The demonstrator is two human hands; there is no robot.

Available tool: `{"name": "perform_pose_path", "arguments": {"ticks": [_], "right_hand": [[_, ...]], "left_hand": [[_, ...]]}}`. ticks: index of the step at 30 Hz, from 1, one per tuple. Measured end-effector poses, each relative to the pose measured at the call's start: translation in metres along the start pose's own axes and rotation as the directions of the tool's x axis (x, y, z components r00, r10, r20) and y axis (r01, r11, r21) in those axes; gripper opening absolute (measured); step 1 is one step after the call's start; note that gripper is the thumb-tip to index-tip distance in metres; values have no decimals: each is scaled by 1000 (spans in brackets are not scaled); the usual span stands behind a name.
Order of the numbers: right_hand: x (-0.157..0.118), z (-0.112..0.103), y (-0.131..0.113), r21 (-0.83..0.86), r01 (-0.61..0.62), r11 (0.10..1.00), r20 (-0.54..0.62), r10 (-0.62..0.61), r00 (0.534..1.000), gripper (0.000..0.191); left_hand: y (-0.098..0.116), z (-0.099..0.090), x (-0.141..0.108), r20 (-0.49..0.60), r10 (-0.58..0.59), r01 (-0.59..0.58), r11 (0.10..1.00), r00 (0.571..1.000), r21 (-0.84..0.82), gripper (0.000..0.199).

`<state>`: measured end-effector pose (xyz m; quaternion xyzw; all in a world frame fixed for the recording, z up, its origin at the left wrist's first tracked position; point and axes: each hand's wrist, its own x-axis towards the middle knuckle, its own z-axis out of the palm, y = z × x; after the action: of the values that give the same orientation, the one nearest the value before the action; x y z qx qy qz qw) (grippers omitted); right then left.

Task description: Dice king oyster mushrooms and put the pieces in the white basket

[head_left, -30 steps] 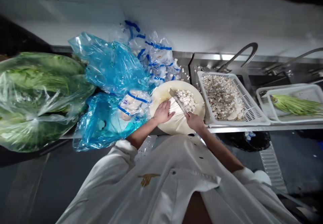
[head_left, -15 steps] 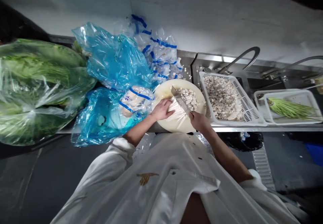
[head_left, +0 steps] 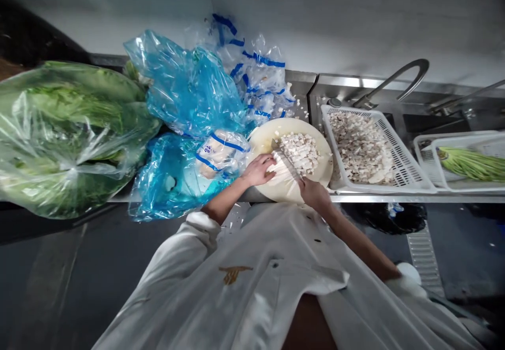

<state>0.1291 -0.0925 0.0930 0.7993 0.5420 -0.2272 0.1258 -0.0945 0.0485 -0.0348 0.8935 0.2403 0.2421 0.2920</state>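
A round, pale cutting board (head_left: 265, 135) lies at the counter's front edge. Long white strips of food (head_left: 281, 168) rest on it, with a heap of diced pieces (head_left: 302, 152) beyond them to the right. My left hand (head_left: 259, 170) presses on the left end of the strips, its fingers bent over them. In my right hand (head_left: 314, 193) is the handle of a broad knife (head_left: 287, 162), whose blade lies slanted between the strips and the diced heap. The handle is mostly hidden by my fingers.
Right of the board stands a white basket (head_left: 408, 163) of chopped pieces, then a tray (head_left: 437, 179) with green stalks (head_left: 473, 165). Blue plastic bags (head_left: 193, 90) and a big bag of leafy greens (head_left: 71, 140) lie left. A faucet (head_left: 414, 71) curves behind the basket.
The camera view has shifted, so the counter items sit farther right. The diced heap looks larger, and the blade now lies nearer the left hand along the strips.
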Motion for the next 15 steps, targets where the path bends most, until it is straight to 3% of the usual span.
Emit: {"name": "perform_pose_path", "arguments": {"ticks": [3, 8, 12, 15], "right_hand": [[4, 0, -6, 6, -17, 1000, 59, 17, 998, 49], [-6, 3, -1, -4, 40, 999, -11, -40, 999, 53], [-5, 8, -8, -11, -7, 1000, 77, 8, 997, 50], [-5, 3, -11, -18, 25, 1000, 52, -24, 998, 49]], "left_hand": [[3, 1, -3, -1, -8, 7, 1000, 1000, -3, 38], [12, 2, -11, -57, -36, 36, 999, 998, -7, 37], [17, 6, -16, -55, -76, 77, 997, 996, 14, 31], [20, 5, -19, -52, -77, 79, 996, 996, 38, 39]]}}
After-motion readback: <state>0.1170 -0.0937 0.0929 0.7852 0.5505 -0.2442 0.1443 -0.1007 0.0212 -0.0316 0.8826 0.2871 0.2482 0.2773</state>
